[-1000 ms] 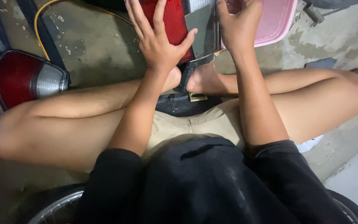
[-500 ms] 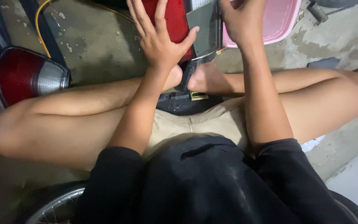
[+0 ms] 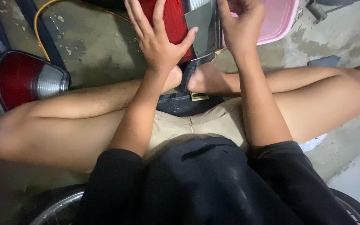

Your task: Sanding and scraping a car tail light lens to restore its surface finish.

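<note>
Right now you are sitting cross-legged on the concrete floor (image 3: 96,46), and it is taking up most of the view, stained and damp-looking toward two o'clock. Next in size, the red tail-light unit (image 3: 173,21) is standing at twelve o'clock, propped over your feet, with a grey metal panel (image 3: 203,31) running down its right side. A pink plastic tub (image 3: 278,21) is sitting behind it at one o'clock, and a second red and clear lamp (image 3: 23,79) is lying well apart at nine o'clock, beside a yellow cable (image 3: 38,29) curving up at eleven o'clock.

Your left hand (image 3: 157,39) is pressing flat against the red lens, its fingers (image 3: 136,14) spread wide and the thumb reaching across to the edge of the grey panel. Your right hand (image 3: 240,29) is closing around the panel's far edge; its fingers are curling out of sight at the top of the view, so I cannot tell how tightly they are pinching.

To do this well, I would judge that you are better off keeping the left palm broad on the lens so the unit is not rocking, while the right hand is working the panel in line with its edge rather than twisting it. The bottom corner near your feet at six o'clock of the unit looks like the place most likely to slip.
</note>
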